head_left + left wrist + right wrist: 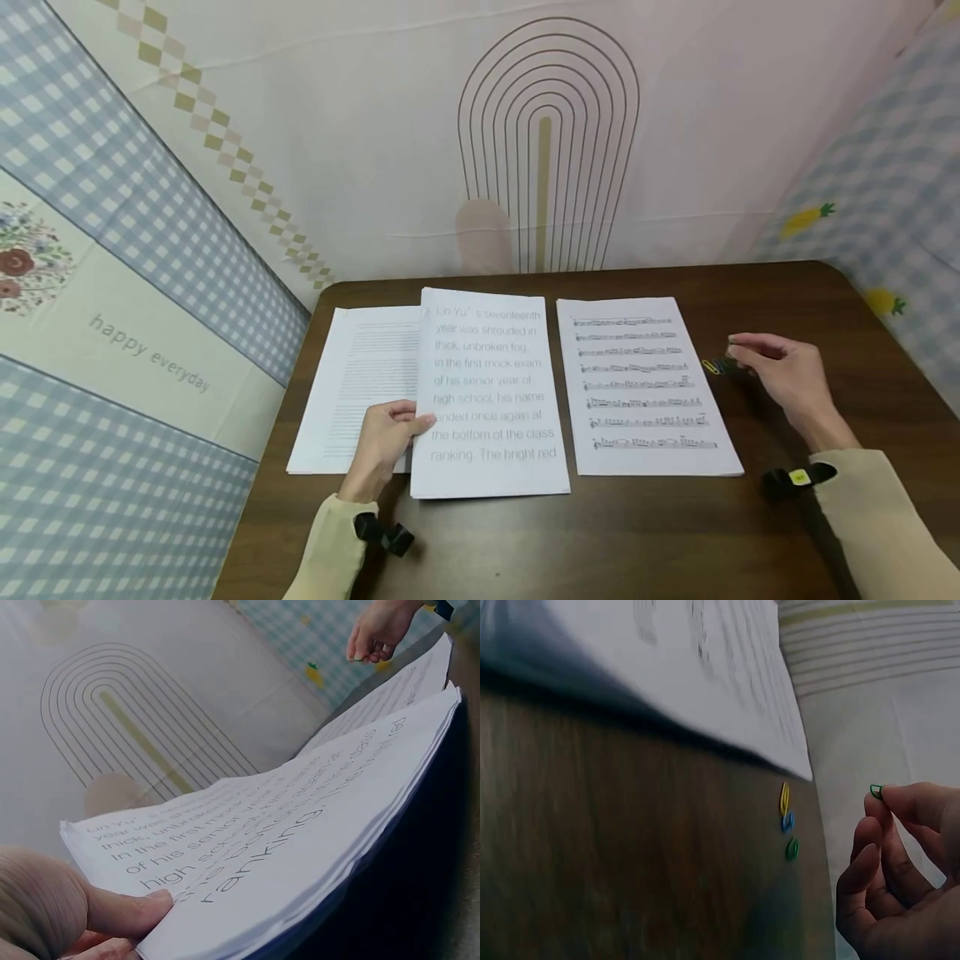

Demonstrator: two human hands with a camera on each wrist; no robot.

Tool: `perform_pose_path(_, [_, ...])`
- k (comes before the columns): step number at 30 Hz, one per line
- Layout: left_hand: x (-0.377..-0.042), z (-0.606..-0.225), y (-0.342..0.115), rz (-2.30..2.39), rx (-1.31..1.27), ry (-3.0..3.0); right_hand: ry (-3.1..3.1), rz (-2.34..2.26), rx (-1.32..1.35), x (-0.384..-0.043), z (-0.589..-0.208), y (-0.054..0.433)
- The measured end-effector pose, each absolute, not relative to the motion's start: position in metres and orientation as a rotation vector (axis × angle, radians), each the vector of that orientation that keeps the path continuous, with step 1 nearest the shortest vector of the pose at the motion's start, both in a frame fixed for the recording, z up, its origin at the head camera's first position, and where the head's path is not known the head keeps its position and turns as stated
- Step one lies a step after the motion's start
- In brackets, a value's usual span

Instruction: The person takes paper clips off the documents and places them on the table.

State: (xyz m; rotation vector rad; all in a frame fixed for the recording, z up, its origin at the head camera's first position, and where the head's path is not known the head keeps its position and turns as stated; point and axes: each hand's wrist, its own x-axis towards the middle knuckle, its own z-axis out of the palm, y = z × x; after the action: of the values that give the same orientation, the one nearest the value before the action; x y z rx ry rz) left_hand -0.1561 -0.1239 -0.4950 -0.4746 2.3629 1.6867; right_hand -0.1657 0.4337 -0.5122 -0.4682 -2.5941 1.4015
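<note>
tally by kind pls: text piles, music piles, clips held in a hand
Text piles: 2 (left pile, held pile in the left hand)
Music piles: 1 (right pile)
Held clips: 1 (green clip in the right hand)
Total: 4

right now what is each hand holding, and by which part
Left hand: the large-print sheets, by their left edge. Right hand: a green clip, pinched so only a loop shows.
</note>
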Motion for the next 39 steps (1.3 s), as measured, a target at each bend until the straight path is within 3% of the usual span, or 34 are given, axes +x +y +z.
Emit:
perform_pose_path(16, [-0.175, -0.498, -0.117, 1.617, -0.500, 2.402, -2.821, 1.052, -0.507, -0.166, -0.531, 0.458])
perform_pose_path(39, [-0.188, -0.500, -0.107, 1.562, -0.495, 2.441, -2.844, 0.995, -0.537, -0.172, -0.537, 0.453])
